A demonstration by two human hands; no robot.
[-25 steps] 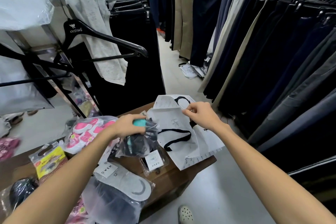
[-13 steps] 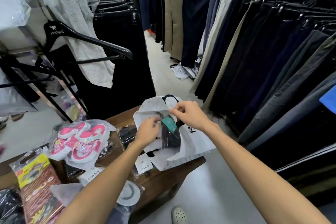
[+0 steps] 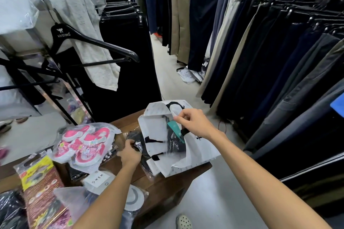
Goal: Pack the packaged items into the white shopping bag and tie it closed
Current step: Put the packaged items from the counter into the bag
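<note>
The white shopping bag [image 3: 193,152] with black handles lies on the right end of the wooden table [image 3: 163,186]. My right hand [image 3: 193,122] pinches its upper edge and holds the mouth apart. A dark packaged item with a teal tag [image 3: 176,135] sits inside the opening. My left hand [image 3: 129,153] has dropped to the table left of the bag and closes on a black packaged item [image 3: 135,138] in clear plastic.
More packets lie on the table: pink children's shoes [image 3: 83,143], an "OWEN" sock pack [image 3: 100,180], a yellow-red carded pack [image 3: 40,182]. Trouser racks [image 3: 270,61] line the right side; a black hanger [image 3: 93,42] and clothes rail stand at left. A shoe [image 3: 183,222] shows on the floor.
My left hand let go of the teal-tagged packet inside the bag and moved down-left onto a black packet on the table. My right hand still holds the bag's edge.
</note>
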